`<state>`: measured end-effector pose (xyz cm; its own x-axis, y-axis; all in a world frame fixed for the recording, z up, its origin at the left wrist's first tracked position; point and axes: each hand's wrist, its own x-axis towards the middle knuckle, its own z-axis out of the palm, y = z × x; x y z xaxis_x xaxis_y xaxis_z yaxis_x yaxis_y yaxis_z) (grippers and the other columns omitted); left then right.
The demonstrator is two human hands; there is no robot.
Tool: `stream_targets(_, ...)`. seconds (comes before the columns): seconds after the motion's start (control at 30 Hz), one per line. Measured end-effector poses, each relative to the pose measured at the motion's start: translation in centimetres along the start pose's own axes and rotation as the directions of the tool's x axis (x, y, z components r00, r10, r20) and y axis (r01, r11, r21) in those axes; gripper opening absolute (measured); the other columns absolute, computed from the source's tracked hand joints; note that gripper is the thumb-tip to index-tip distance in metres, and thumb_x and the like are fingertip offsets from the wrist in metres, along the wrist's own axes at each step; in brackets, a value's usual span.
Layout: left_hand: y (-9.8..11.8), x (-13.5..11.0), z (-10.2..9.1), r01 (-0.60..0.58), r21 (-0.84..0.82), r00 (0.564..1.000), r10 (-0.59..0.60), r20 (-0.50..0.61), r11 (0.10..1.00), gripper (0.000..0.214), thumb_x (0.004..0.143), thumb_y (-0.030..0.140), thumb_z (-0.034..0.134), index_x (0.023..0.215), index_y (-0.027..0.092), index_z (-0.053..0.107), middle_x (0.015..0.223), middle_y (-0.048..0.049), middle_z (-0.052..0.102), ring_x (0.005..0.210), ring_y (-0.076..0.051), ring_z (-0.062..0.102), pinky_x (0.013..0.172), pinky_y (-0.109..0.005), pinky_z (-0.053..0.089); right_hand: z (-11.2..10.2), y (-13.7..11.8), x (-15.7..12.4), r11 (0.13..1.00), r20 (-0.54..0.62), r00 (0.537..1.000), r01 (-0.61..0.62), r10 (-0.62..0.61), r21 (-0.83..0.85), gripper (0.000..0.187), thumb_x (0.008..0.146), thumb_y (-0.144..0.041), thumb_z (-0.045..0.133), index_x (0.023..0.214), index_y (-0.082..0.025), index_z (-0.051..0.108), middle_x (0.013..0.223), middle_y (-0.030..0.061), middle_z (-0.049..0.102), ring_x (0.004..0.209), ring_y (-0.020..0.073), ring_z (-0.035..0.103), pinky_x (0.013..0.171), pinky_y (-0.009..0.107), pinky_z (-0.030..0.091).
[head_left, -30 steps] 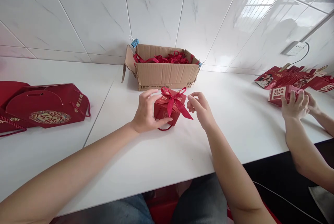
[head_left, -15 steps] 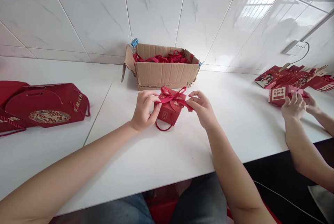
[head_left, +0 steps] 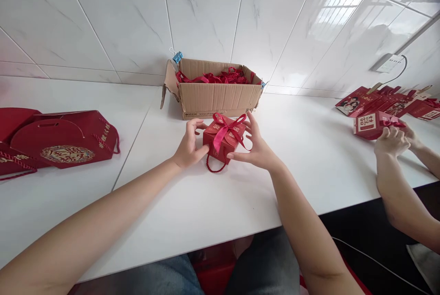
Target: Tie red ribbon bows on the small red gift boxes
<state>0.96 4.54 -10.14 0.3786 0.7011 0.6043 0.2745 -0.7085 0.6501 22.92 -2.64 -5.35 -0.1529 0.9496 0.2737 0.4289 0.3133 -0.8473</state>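
Gift box between two hands, read from left to right. The left hand (head_left: 188, 148) stood at the box's left side, thumb and fingers loosely parted, the thumb at the lower wall; firm contact could not be made out. The red gift box (head_left: 209, 140) sat on the worktop (head_left: 220, 208), its ribbon bow (head_left: 229, 126) tied on top and its rope handle (head_left: 215, 172) drooping in front. The right hand (head_left: 258, 149) spread widely around the right side, thumb before the front wall; neither grip had evidently closed. The step in hand appeared to be adjusting the finished bow or turning the box; the next move would call for light, even pressure on the walls, sparing the loops.

Surroundings, in the same order: a red carry box (head_left: 74, 125) lay well apart at left; a cardboard box (head_left: 220, 100) of red ribbons (head_left: 213, 78) stood just behind the gift box, probably limiting any push rearward; at far right, a co-worker's hands (head_left: 392, 144) worked at another ribboned box (head_left: 367, 124), near red packages (head_left: 374, 102). The drooping handle could snag a finger.
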Motion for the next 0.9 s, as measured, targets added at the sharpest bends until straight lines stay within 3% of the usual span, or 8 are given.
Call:
stream_targets(0.1,-0.1,0.1,0.3,0.079,-0.027,0.997,-0.078,0.023,0.997,0.064,0.070,0.026,0.059,0.122,0.025,0.022,0.113,-0.0092,0.052,0.109,-0.025,0.053,0.089,-0.046,0.043,0.5,0.4,0.3,1.000,-0.026,1.000,0.004,-0.003,0.028,0.124,0.062,-0.043,0.079,0.151,-0.029,-0.006,0.145,0.0146,0.036,0.129,0.0280,0.045,0.106,0.049,0.038)
stream_targets(0.2,0.0,0.1,0.5,0.150,-0.003,0.989,-0.150,-0.018,0.989,0.067,0.069,0.025,0.060,0.124,0.025,0.022,0.117,-0.0102,0.049,0.114,-0.026,0.051,0.091,-0.047,0.043,-0.6,1.1,0.9,0.985,-0.228,0.959,-0.170,0.171,0.021,0.127,0.059,-0.036,0.078,0.151,-0.024,-0.007,0.137,0.0161,0.045,0.120,0.0304,0.053,0.103,0.051,0.041)
stream_targets(0.27,0.1,0.1,0.5,0.195,0.002,0.980,-0.195,-0.029,0.981,0.067,0.069,0.023,0.060,0.124,0.025,0.021,0.119,-0.0104,0.047,0.116,-0.026,0.050,0.093,-0.048,0.042,-2.2,1.7,1.2,0.915,-0.514,0.792,-0.401,0.330,-0.031,0.125,0.058,-0.036,0.077,0.152,-0.023,-0.005,0.145,0.0198,0.036,0.128,0.0357,0.046,0.106,0.057,0.035)
stream_targets(0.33,0.1,0.1,0.4,0.227,0.008,0.974,-0.226,-0.025,0.974,0.068,0.069,0.023,0.060,0.124,0.026,0.021,0.120,-0.0106,0.045,0.118,-0.027,0.048,0.094,-0.048,0.042,-3.8,2.6,1.4,0.774,-0.803,0.503,-0.627,0.321,-0.083,0.127,0.058,-0.040,0.077,0.152,-0.024,-0.006,0.158,0.0211,0.007,0.142,0.0414,0.022,0.112,0.061,0.020)
stream_targets(0.37,0.0,0.2,0.4,0.233,0.011,0.972,-0.233,-0.020,0.972,0.068,0.069,0.023,0.061,0.124,0.026,0.021,0.120,-0.0105,0.044,0.119,-0.027,0.048,0.094,-0.049,0.042,-4.5,3.1,1.5,0.723,-0.857,0.412,-0.687,0.309,-0.070,0.127,0.059,-0.041,0.076,0.152,-0.024,-0.009,0.159,0.0207,-0.005,0.146,0.0417,0.012,0.113,0.061,0.017)
stream_targets(0.43,0.0,0.2,0.4,0.238,0.017,0.971,-0.238,-0.009,0.971,0.069,0.068,0.023,0.061,0.124,0.026,0.021,0.120,-0.0101,0.044,0.119,-0.028,0.047,0.094,-0.050,0.042,-5.2,4.3,1.7,0.649,-0.865,0.327,-0.761,0.381,-0.001,0.125,0.063,-0.040,0.074,0.152,-0.021,-0.012,0.159,0.0218,-0.012,0.148,0.0395,0.003,0.114,0.059,0.016)
stream_targets(0.6,-0.1,0.3,0.5,0.263,0.016,0.965,-0.263,0.002,0.965,0.069,0.068,0.024,0.062,0.125,0.026,0.021,0.122,-0.0104,0.043,0.120,-0.028,0.046,0.096,-0.053,0.041,-4.0,6.5,2.3,0.595,-0.772,0.396,-0.803,0.497,-0.029,0.121,0.065,-0.037,0.073,0.152,-0.024,-0.011,0.160,0.0197,-0.012,0.148,0.0386,-0.002,0.114,0.060,0.013)
stream_targets(0.9,-0.4,0.1,0.5,0.295,0.059,0.954,-0.297,0.040,0.954,0.069,0.066,0.017,0.057,0.126,0.025,0.024,0.128,-0.0134,0.039,0.124,-0.028,0.043,0.095,-0.050,0.044,-3.2,7.0,2.3,0.627,-0.753,0.479,-0.771,0.451,-0.115,0.112,0.071,-0.039,0.065,0.152,-0.022,-0.011,0.159,0.0192,-0.011,0.148,0.0375,-0.005,0.115,0.059,0.007)
